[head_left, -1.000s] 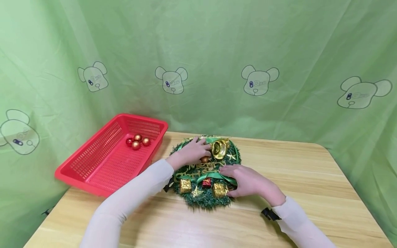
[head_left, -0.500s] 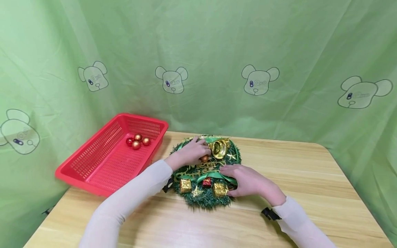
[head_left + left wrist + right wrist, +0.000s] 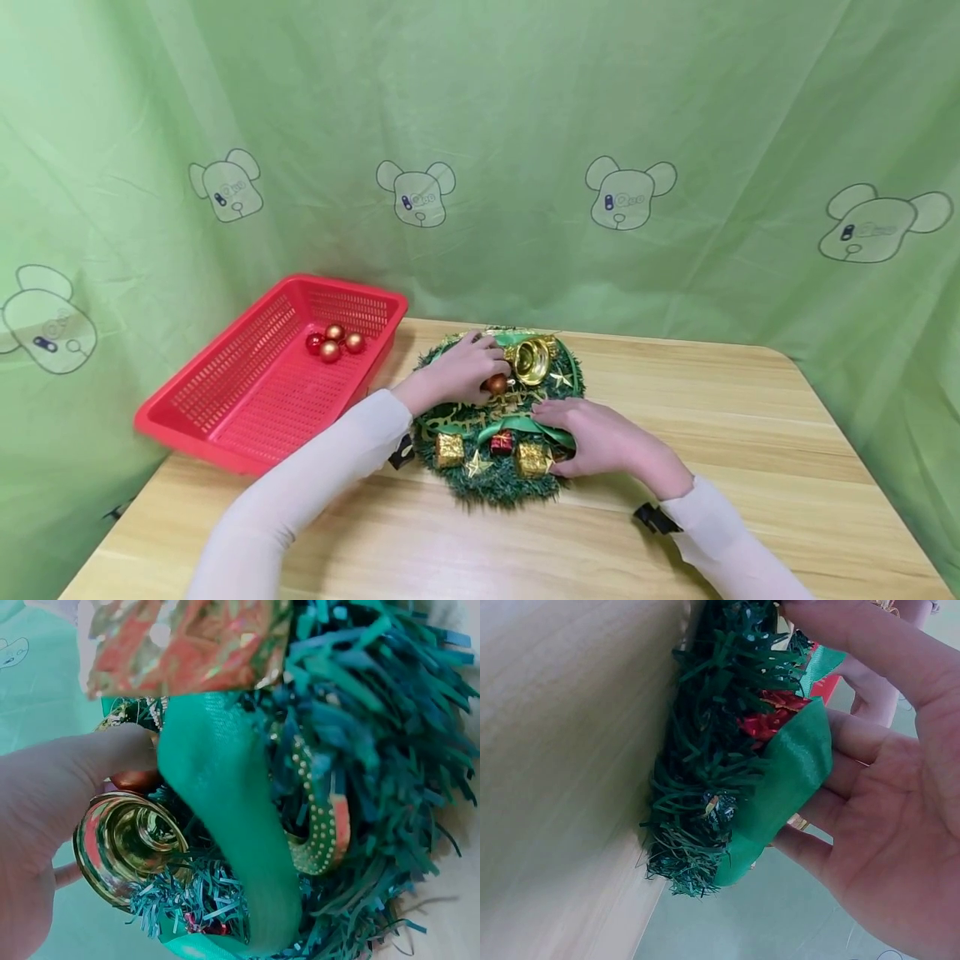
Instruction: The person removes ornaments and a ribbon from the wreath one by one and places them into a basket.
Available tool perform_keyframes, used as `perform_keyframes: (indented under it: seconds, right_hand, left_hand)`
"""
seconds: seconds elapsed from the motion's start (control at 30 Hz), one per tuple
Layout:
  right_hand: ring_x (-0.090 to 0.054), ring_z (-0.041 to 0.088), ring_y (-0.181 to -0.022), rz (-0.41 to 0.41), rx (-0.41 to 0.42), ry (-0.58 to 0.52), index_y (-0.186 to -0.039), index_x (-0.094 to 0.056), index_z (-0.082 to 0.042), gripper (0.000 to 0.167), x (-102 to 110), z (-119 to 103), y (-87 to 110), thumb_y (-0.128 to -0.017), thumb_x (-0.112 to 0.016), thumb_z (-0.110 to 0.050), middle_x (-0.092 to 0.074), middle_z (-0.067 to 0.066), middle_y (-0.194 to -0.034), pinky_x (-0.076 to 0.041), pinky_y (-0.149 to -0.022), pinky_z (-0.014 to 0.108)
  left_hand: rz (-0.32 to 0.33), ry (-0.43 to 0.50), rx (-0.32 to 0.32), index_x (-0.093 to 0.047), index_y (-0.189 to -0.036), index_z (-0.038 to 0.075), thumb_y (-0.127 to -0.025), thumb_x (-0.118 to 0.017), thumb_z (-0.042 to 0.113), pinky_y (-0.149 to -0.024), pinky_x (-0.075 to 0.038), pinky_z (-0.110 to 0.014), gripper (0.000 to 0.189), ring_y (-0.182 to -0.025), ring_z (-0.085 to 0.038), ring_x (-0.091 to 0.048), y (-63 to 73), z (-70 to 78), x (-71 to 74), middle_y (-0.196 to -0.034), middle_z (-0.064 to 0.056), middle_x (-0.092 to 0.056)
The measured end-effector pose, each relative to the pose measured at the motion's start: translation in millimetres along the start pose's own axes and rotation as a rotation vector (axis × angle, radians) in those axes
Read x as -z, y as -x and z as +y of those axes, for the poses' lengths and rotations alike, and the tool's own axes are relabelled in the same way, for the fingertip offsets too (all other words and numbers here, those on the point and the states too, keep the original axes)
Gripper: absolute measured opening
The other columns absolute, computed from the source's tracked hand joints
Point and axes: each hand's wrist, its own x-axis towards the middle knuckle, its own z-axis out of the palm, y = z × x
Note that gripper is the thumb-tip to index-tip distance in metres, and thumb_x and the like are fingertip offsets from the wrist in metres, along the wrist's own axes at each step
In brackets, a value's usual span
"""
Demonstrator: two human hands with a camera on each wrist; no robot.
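Observation:
A round green tinsel wreath (image 3: 491, 493) lies on the table, trimmed with green ribbon, gold lettering, stars and small gift boxes. On its upper part, my left hand (image 3: 463, 369) pinches a copper-coloured bauble (image 3: 496, 383), whose small cap points right. Just right of those fingers sits a shiny gold bell (image 3: 531, 362), its mouth facing me; the left wrist view also shows this bell (image 3: 127, 840) beside the thumb. My right hand (image 3: 600, 437) grips the wreath's right side, thumb by a gold gift box (image 3: 532, 459), fingers at the green ribbon (image 3: 787, 780).
A red plastic basket (image 3: 225, 454) stands left of the wreath. Inside, several gold and red baubles (image 3: 330, 351) gather at its far end. Green curtain (image 3: 517, 267) hangs behind and at both sides of the wooden table (image 3: 712, 400).
Under my left fingers the copper-coloured bauble has turned and shows more, with its cap now visible on the right. My right hand and the wreath have barely moved.

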Motion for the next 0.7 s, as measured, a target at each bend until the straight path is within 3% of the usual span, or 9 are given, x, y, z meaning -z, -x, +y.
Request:
perform_keyframes:
  seconds: [0.37, 0.7]
  right_hand:
    - [-0.052, 0.04, -0.138, -0.003, 0.006, 0.006, -0.138, -0.062, -0.004, 0.073, 0, 2, -0.6, -0.076, -0.088, -0.032, -0.057, 0.016, -0.148, -0.042, -0.112, 0.057]
    - [-0.052, 0.04, -0.138, -0.001, 0.001, 0.006, -0.138, -0.062, -0.003, 0.073, -1, 2, -0.1, -0.076, -0.088, -0.032, -0.057, 0.016, -0.148, -0.042, -0.112, 0.057]
  left_hand:
    - [0.025, 0.033, 0.006, -0.072, -0.117, 0.019, -0.08, -0.08, 0.029, -0.109, -0.04, -0.047, 0.04, -0.115, -0.02, -0.056, 6.5, 2.4, 7.9, -0.116, 0.003, -0.073]
    - [0.087, 0.038, -0.009, -0.071, -0.115, 0.017, -0.078, -0.08, 0.03, -0.11, -0.041, -0.049, 0.04, -0.116, -0.022, -0.056, 10.5, 6.8, 16.6, -0.113, 0.0, -0.072]
